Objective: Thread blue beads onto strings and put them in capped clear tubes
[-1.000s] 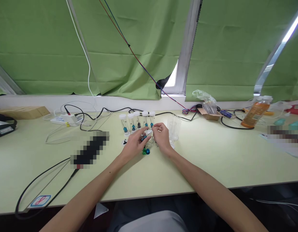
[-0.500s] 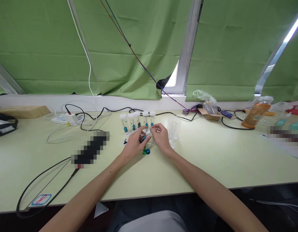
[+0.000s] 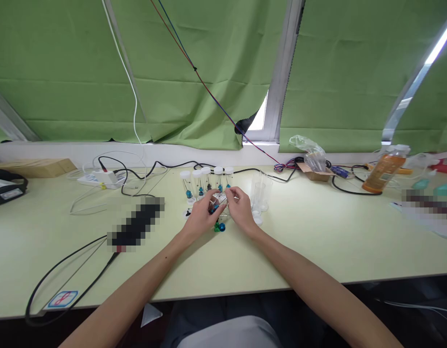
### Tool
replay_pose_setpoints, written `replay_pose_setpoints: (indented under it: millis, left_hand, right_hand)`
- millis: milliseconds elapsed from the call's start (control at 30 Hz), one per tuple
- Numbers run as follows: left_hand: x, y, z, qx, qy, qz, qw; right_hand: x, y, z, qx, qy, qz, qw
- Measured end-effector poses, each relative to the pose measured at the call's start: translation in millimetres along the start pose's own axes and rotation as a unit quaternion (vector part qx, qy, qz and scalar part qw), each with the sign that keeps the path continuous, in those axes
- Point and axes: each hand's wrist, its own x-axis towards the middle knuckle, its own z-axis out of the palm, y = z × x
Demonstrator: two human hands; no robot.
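Observation:
My left hand [image 3: 201, 213] is closed around a small blue piece [image 3: 214, 209] with a thin metal stem slanting up from it. My right hand [image 3: 240, 207] has thumb and forefinger pinched at the stem's upper end; the exact contact is too small to make out. Just behind the hands, several capped clear tubes [image 3: 186, 181] stand upright, holding small blue or dark pieces on thin stems. A green piece and a round blue piece [image 3: 222, 227] lie on the table just below the fingers. Clear tubes without visible contents [image 3: 260, 193] and white caps [image 3: 257, 219] are beside my right hand.
A pixelated dark device [image 3: 138, 222] with a black cable lies left. A power strip [image 3: 103, 179] and cables run along the back wall. At the right are a small carton [image 3: 314, 175], a tilted orange bottle [image 3: 386, 169] and a pale sheet [image 3: 431, 217].
My right fingertips have shifted very slightly downward by the stem. The left hand keeps its grip in nearly the same place.

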Motion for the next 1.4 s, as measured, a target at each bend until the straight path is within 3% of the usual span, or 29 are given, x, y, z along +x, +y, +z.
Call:
replay_pose_setpoints:
  millis: [733, 1400]
  left_hand:
    - [-1.1, 3.9, -1.6, -0.007, 0.022, -0.009, 1.0]
    - [-1.1, 0.8, -2.6, -0.006, 0.001, -0.025, 1.0]
  right_hand:
    - [-4.2, -2.0, -0.6, -0.065, -0.046, -0.007, 0.997]
    - [-10.2, -6.4, 2.1, 0.03, -0.102, 0.06, 0.992]
